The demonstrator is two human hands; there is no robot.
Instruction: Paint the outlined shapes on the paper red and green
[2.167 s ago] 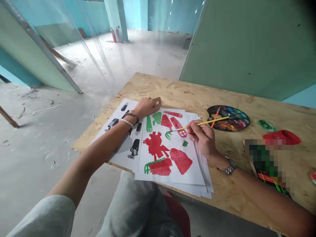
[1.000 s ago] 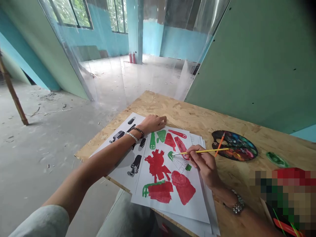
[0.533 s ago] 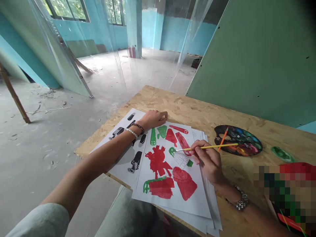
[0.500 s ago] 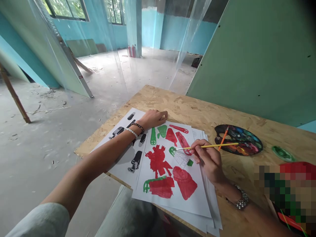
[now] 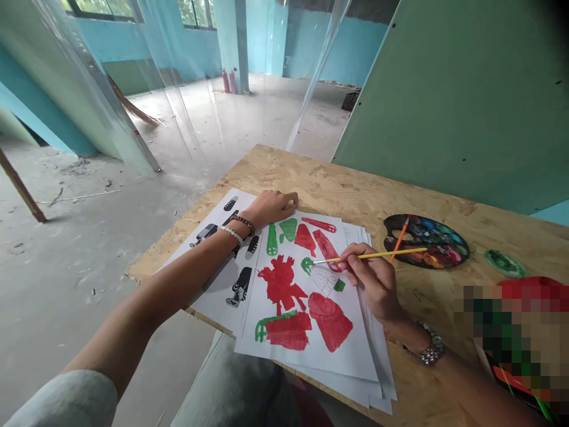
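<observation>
Across the far half of the OSB tabletop [image 5: 338,184], bare board stretches open above a loose stack of white paper [image 5: 351,356], whose lower corner reaches the near edge. The person's right hand [image 5: 371,279] is closed in a pinch around a yellow-handled paintbrush [image 5: 368,255], its green-tipped bristles touching a green shape on the top sheet, among red and green painted figures. The left hand [image 5: 271,209] rests on the far edge of the stack, lightly curled and holding nothing, with beaded bracelets [image 5: 231,234] on its wrist. A sheet of black silhouettes [image 5: 240,286] lies under the left forearm, its outer edge near the left side of the tabletop.

Right of the stack, just past the brush handle, sits a paint-smeared artist's palette [image 5: 427,242] with an orange-handled brush [image 5: 400,239] across it. Farther right lie a green paint-coated piece [image 5: 504,263] and a red one [image 5: 528,286], the red one partly lost in a pixelated patch [image 5: 507,344] that hides what lies there. A green drywall panel [image 5: 466,101] stands beyond the far right edge; open concrete floor [image 5: 66,279] spreads left.
</observation>
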